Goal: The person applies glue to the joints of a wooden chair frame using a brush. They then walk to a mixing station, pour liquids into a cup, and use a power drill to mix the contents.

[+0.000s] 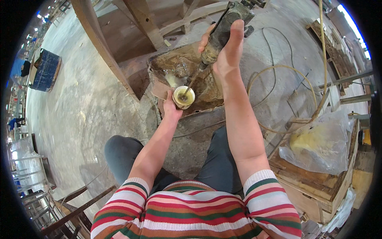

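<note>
My left hand [172,106] is closed round a small pale cup [191,104] with yellowish liquid in it. Gripped in my right hand [230,55] is a worn, dirty power drill [234,16], held up and tilted. Its thin mixing rod [192,81] slants down into the cup, with the end under the liquid. Below both hands lies a shallow, stained brown tray [215,104] on the floor. A whitish smear and clear plastic sit in it beside the cup. A flat tan piece [160,91] shows next to my left hand.
Wooden frame legs [104,44] rise beyond the tray. A yellow hose [254,77] and dark cables loop over the concrete at right. A plastic bag of yellow material [314,141] rests on a wooden crate [306,183]. A blue drum [45,71] stands far left.
</note>
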`<action>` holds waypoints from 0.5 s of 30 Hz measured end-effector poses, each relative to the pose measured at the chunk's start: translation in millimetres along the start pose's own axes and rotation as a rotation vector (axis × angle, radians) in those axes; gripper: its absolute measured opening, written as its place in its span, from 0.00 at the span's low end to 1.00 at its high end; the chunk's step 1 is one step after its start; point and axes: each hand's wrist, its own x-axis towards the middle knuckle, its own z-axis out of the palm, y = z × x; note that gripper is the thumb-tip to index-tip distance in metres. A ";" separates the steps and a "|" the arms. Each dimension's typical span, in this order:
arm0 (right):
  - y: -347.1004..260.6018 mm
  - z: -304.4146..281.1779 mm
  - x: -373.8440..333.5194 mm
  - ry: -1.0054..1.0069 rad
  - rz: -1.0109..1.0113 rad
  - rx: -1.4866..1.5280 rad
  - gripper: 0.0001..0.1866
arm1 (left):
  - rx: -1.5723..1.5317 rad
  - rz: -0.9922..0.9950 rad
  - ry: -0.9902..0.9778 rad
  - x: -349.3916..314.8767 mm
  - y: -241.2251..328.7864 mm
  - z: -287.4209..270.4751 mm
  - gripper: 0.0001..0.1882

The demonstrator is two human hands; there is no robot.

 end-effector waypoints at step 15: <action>0.1 -3.7 -1.5 0.002 0.015 -0.019 0.35 | 0.038 0.002 0.027 -4.6 -1.8 3.0 0.20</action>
